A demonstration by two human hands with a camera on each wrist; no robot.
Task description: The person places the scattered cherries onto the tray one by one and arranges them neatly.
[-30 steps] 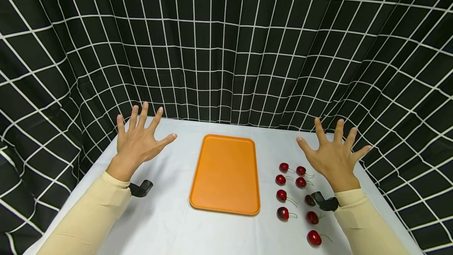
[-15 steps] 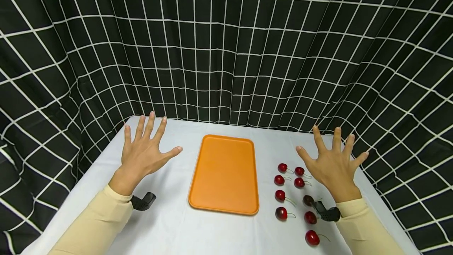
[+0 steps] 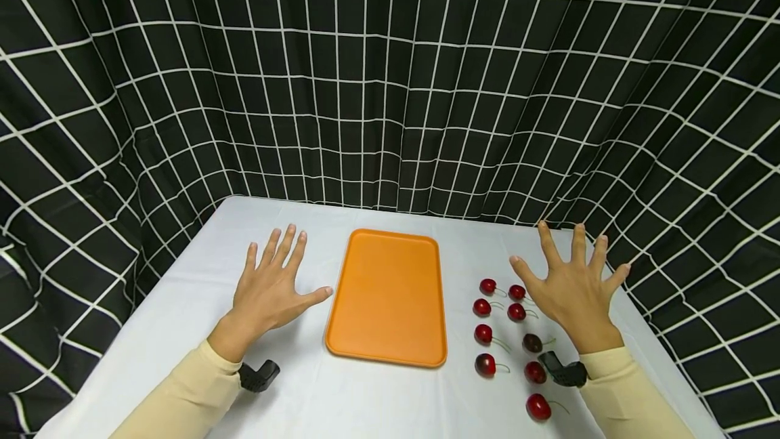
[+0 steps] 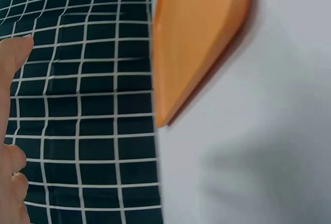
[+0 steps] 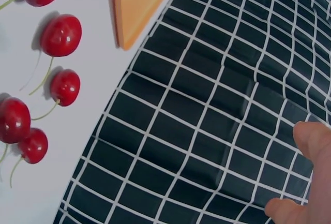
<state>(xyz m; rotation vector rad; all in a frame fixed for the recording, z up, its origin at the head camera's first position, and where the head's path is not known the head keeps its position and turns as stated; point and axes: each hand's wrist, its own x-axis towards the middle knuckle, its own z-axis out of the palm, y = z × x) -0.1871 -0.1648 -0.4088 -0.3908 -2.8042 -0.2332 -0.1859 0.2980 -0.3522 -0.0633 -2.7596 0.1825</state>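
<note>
An orange tray [image 3: 387,298] lies flat in the middle of the white table, with nothing on it. Left of it my left hand [image 3: 268,295] hovers with fingers spread, its thumb close to the tray's left edge in the head view. On the other side, my right hand [image 3: 575,291] is held above the table, fingers spread wide and holding nothing. Several red cherries with green stems lie between the tray and that hand, among them a front cherry [image 3: 539,407], a dark cherry [image 3: 532,343] and a back cherry [image 3: 488,286]. The right wrist view shows a cherry [image 5: 61,35] close up.
A black curtain [image 3: 378,87] with a white grid surrounds the table's back and sides. White cloth [image 3: 292,398] covers the tabletop. Black wrist cameras, one on the left wrist [image 3: 258,376] and one on the right wrist [image 3: 563,369], jut inward below the hands.
My left hand has moved right and toward the table's front, nearer the tray. The right hand has shifted slightly toward the front. Tray and cherries stay in place.
</note>
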